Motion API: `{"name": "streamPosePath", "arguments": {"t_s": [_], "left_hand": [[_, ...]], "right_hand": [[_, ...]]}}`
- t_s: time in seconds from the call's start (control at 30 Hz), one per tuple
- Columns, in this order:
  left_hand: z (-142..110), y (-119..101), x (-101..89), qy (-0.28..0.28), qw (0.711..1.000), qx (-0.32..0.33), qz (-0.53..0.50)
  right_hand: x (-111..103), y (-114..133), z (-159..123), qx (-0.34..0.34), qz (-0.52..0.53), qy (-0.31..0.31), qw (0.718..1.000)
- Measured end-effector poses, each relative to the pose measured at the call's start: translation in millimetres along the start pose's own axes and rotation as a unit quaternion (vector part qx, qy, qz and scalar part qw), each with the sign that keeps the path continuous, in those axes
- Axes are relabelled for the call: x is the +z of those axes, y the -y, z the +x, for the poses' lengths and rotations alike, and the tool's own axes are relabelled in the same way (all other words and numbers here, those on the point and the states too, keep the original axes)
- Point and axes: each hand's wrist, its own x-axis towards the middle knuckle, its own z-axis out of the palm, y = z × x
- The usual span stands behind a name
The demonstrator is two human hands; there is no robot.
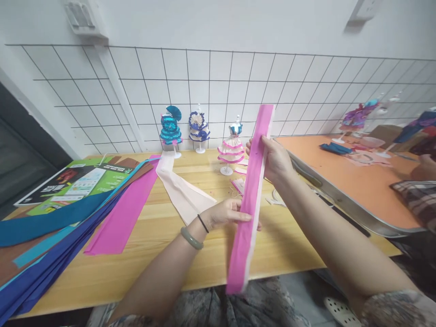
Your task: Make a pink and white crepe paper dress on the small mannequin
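Note:
A long pink strip [251, 190] with a pale edge, crepe paper or fabric by its look, is held up lengthwise in front of me above the wooden table [289, 245]. My right hand [275, 159] grips its upper part, thumb on the near face. Lower down, my left hand [230, 213] pinches the strip from the left, some fingers hidden behind it. The bottom end hangs past the table's front edge. Behind the strip stands a small dress form [231, 150] in a white dress with pink bands. A cream strip [184, 188] lies left of my left hand.
Magenta [127, 213], teal [54, 220] and dark blue strips [64, 254] spread over the table's left side, beside a green printed sheet [95, 177]. Two dressed forms stand by the wall. At right is an orange table [340, 181] with more dressed forms and a person's arm.

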Motion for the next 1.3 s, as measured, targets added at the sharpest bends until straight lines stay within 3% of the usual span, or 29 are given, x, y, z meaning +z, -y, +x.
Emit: {"name": "streamPosePath", "arguments": {"t_s": [0.13, 0.37, 0.53, 0.73, 0.97, 1.17, 1.3], "left_hand": [[-1.4, 0.3, -7.4, -0.034, 0.998, -0.015, -0.054], [-1.6, 1.8, -13.9, -0.075, 0.995, -0.064, -0.022], [0.5, 8.1, -18.2, -0.072, 0.993, -0.091, 0.008], [1.0, 8.0, -20.0, -0.057, 0.992, -0.094, 0.069], [-0.1, 12.0, -16.2, -0.037, 0.991, -0.102, 0.084], [-0.2, 15.1, -17.1, 0.005, 0.983, -0.149, 0.109], [0.6, 15.9, -24.1, -0.022, 0.993, -0.088, 0.079]], "right_hand": [[-25.2, 4.7, 17.1, 0.016, 0.047, -0.048, 0.998], [-82.9, 7.1, 29.0, 0.031, 0.098, -0.154, 0.983], [-99.3, 7.2, 26.8, 0.022, 0.108, -0.147, 0.983], [-80.6, 28.6, 36.6, 0.003, 0.076, -0.087, 0.993], [-45.0, 59.2, 48.5, -0.039, 0.069, -0.070, 0.994], [-26.1, 112.6, 51.8, -0.071, 0.036, -0.030, 0.996], [-17.7, 152.1, 45.8, -0.039, -0.004, 0.040, 0.998]]}}
